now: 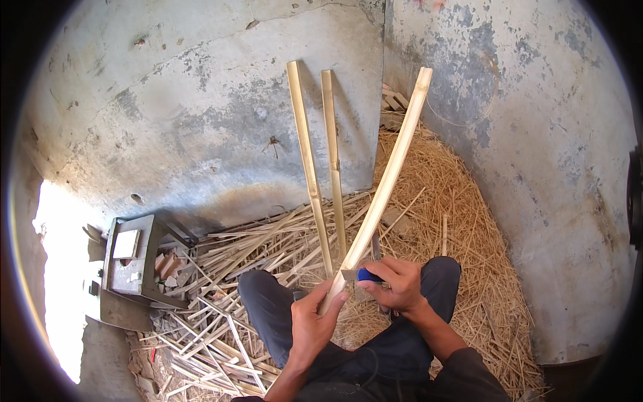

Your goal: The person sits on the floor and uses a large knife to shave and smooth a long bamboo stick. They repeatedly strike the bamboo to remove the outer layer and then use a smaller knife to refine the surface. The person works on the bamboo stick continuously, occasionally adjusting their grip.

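Note:
A long pale split bamboo strip (385,184) slants up and away from my lap toward the far right. My left hand (315,320) is closed around its near end. In my right hand (396,285) is a knife (367,275) with a blue handle, my fingers wrapped round the grip. Its short metal blade lies against the strip, just beyond my left hand. Whether the blade has cut into the bamboo I cannot tell. Two more split bamboo lengths, a longer one (305,144) and a shorter one (332,144), lean on the wall ahead.
Thin bamboo slats (268,244) lie heaped on the floor to the left, and straw-like shavings (482,288) cover the right. A small worn wooden stool (149,248) rests on its side near a bright opening. Peeling grey walls (221,120) meet in the corner ahead.

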